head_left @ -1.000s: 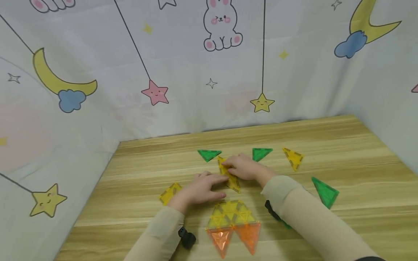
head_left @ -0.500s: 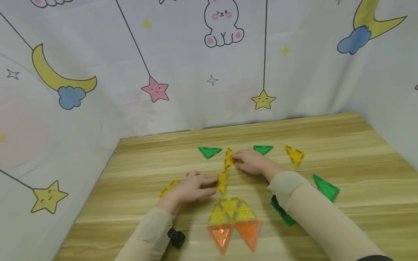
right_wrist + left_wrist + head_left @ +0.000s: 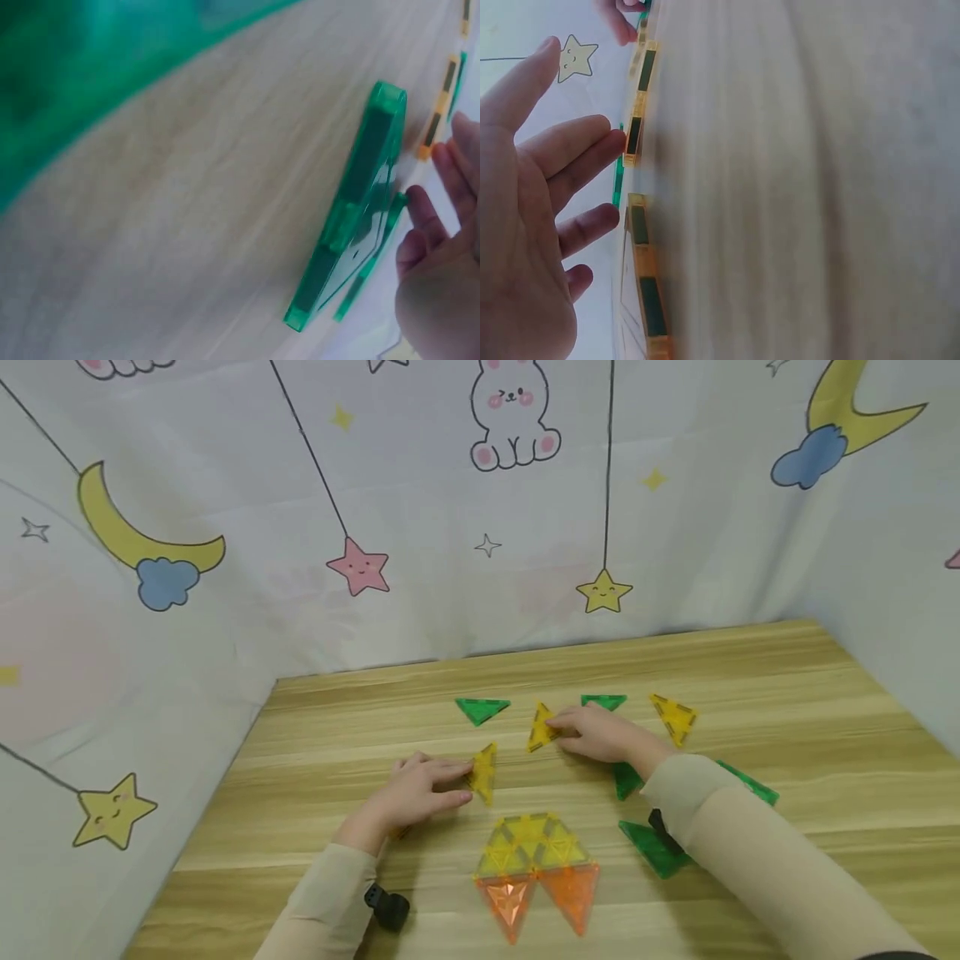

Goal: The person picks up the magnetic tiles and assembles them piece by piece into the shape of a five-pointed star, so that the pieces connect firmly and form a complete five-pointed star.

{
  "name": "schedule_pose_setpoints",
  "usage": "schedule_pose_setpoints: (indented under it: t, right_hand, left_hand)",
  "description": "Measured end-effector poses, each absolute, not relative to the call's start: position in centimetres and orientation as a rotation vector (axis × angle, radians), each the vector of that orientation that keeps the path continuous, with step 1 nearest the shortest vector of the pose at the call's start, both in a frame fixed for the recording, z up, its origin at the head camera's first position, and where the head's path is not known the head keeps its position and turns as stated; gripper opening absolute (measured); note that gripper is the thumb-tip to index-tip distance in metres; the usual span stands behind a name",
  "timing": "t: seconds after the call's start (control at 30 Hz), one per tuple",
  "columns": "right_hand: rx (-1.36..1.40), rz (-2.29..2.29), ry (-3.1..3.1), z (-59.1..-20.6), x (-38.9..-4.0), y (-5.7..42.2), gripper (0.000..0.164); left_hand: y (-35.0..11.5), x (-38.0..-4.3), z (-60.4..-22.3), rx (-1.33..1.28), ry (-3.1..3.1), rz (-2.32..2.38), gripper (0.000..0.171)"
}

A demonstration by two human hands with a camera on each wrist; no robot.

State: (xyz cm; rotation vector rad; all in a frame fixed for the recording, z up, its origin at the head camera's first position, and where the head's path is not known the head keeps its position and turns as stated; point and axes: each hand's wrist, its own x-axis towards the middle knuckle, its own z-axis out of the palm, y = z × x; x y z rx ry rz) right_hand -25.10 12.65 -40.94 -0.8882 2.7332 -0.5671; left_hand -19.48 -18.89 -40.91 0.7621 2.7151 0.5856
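Observation:
My left hand (image 3: 416, 795) has its fingers extended, the fingertips on a translucent yellow triangle tile (image 3: 483, 777) that lies flat on the table. In the left wrist view this tile's edge (image 3: 639, 101) meets the extended fingertips. Farther back, my right hand (image 3: 603, 733) touches a second yellow triangle tile (image 3: 540, 729) with its fingertips; the hand covers part of it. The right wrist view has the fingers relaxed beside that tile (image 3: 438, 109). Closest to the body, yellow tiles (image 3: 528, 843) form a trapezoid, with two orange triangles (image 3: 507, 906) pointing down from its front edge.
Green triangle tiles lie at the back (image 3: 482, 710), beside the right forearm (image 3: 652, 850) and partly under the right hand (image 3: 626, 779). Another yellow triangle (image 3: 675, 720) lies at back right. A cartoon-printed curtain (image 3: 435, 618) borders the wooden table (image 3: 337, 718).
The two yellow tiles, at first together between the hands, have come apart. My left hand has slid one leftward; my right hand has moved the other back and rightward.

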Motion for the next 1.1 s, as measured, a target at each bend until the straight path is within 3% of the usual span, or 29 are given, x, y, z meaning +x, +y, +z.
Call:
schedule_pose_setpoints:
  t: [0.2, 0.53, 1.1]
  right_hand:
    - [-0.889, -0.590, 2.785, -41.2, -25.0, 12.6, 0.045]
    - [-0.639, -0.395, 2.905, -41.3, -25.1, 10.1, 0.065]
    - [-0.845, -0.501, 2.677, -40.2, -23.8, 8.7, 0.061]
  left_hand:
    - [-18.6, -19.9, -40.8, 0.836, 2.768, 0.565, 0.059]
    - [-17.3, -21.2, -41.6, 0.866, 2.855, 0.421, 0.059]
    - [-16.5, -21.3, -42.0, 0.791, 2.897, 0.296, 0.057]
